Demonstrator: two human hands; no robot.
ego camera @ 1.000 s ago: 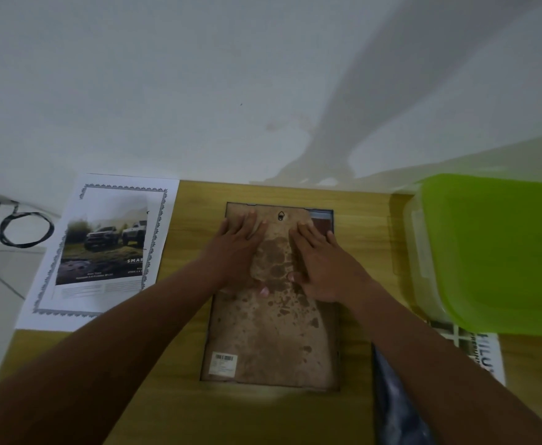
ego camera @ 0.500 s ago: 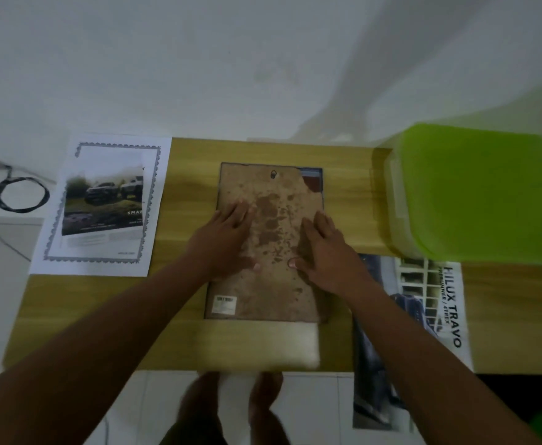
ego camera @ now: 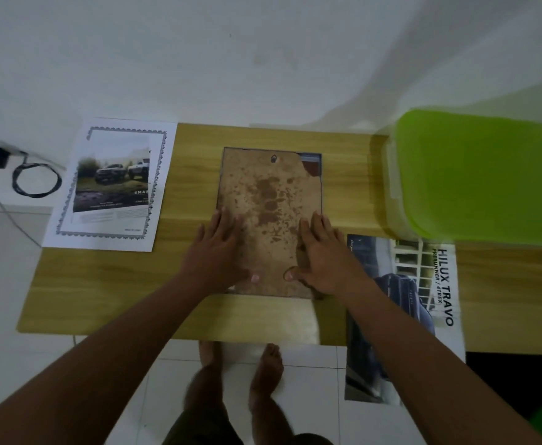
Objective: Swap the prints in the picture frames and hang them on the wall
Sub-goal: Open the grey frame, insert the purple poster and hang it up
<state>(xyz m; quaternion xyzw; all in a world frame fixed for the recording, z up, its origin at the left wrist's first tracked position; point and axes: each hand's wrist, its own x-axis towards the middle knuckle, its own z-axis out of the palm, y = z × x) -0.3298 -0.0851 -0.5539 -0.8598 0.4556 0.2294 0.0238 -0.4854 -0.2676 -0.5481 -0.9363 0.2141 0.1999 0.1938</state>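
Note:
A picture frame (ego camera: 268, 194) lies face down in the middle of the wooden table (ego camera: 102, 284), its stained brown backing board up and a small hanger near the far edge. A corner of the board is broken off at the far right, showing a print beneath. My left hand (ego camera: 220, 252) lies flat on the frame's near left part, fingers spread. My right hand (ego camera: 322, 255) lies flat on the near right part, thumb on the board. A white bordered print of trucks (ego camera: 112, 184) lies at the table's far left. A "Hilux Travo" poster (ego camera: 423, 284) hangs over the near right edge.
A green-lidded plastic box (ego camera: 481, 175) stands at the table's far right, against the white wall (ego camera: 263, 59). A black charger and coiled cable (ego camera: 22, 175) lie on a white ledge to the left. My bare feet (ego camera: 263, 374) show on the tiled floor below the table edge.
Both hands have slid from the frame's far half toward its near end, staying flat on the backing board. The camera has tipped down, showing the floor and my feet.

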